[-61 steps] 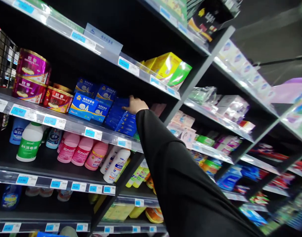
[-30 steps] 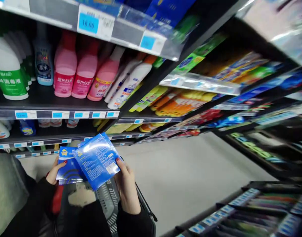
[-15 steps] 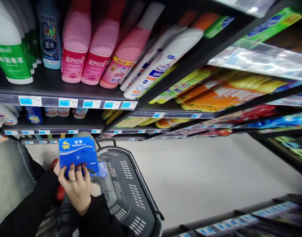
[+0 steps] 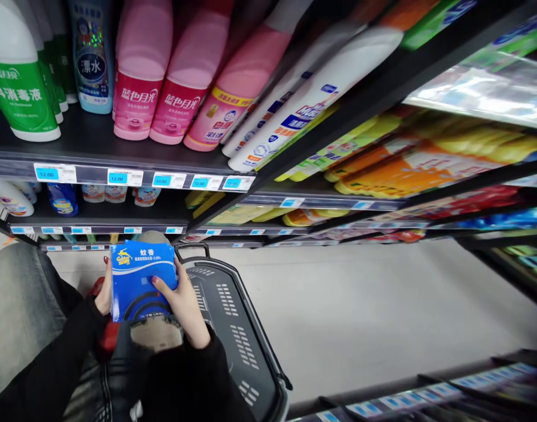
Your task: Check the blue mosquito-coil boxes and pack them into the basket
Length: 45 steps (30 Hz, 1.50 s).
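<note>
Both hands have hold of some flat blue packs (image 4: 143, 281), just left of the basket (image 4: 224, 340). The left hand (image 4: 102, 294) is part-way curled, with the packs' left edge between its thumb and fingers. The right hand (image 4: 184, 300) grips the other edge, the one nearer the basket. Its thumb presses flat on the front, and the tips of its other fingers are hidden behind. The front pack covers the rest, so I cannot tell how many there are.

Both arms are in black sleeves and bend up from the near side of the basket. The left arm leans in toward the packs. The right arm leans the other way, and its sleeve gets in the way of the basket's left part. The hands tip the packs so that their front faces up at the person.

A red thing (image 4: 109, 340) sits under the left wrist, left of the basket. Farther left of the basket is a faded gray trouser leg (image 4: 22, 305). Beyond the basket, up and to its left, a shelf (image 4: 75, 155) holds pink bottles (image 4: 136, 99), a blue bottle (image 4: 91, 70) and white bottles (image 4: 277, 126) with red-and-blue labels. Pale floor (image 4: 365, 316) lies right of the basket.
</note>
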Each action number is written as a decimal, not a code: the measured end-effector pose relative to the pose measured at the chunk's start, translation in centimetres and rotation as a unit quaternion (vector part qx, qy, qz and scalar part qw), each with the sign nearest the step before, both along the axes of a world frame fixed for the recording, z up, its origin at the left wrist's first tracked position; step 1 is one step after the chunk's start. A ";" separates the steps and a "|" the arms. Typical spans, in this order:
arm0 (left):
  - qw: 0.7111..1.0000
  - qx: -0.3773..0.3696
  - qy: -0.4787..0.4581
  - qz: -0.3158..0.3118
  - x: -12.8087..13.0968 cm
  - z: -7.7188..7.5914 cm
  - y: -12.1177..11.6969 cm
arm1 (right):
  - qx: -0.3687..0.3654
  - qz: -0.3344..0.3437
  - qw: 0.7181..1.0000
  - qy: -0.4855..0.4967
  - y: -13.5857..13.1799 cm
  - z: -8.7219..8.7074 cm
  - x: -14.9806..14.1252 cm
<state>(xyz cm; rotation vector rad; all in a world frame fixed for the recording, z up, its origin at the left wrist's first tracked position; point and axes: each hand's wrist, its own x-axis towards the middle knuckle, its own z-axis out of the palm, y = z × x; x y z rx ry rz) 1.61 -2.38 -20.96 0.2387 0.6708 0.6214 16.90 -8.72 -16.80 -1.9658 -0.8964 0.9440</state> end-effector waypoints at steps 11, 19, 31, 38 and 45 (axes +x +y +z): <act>0.997 0.032 0.056 0.030 -1.0 -1.3 0.2 | 0.051 -0.049 0.996 0.057 -1.3 -0.1 0.0; 0.997 -0.004 0.070 0.020 -0.6 0.1 0.2 | 0.075 -0.151 0.966 0.194 -2.7 1.4 1.8; 0.997 -0.071 -0.034 -0.009 -2.9 -0.2 1.2 | 0.123 -0.320 0.920 0.189 -5.8 -0.4 8.7; 0.988 -0.056 -0.128 -0.060 -3.6 -1.0 1.2 | 0.139 -0.128 0.967 0.169 -3.3 -2.2 3.8; 0.996 -0.082 -0.007 -0.039 -2.7 -0.9 1.1 | 0.150 -0.042 0.972 0.174 -1.6 -4.8 1.3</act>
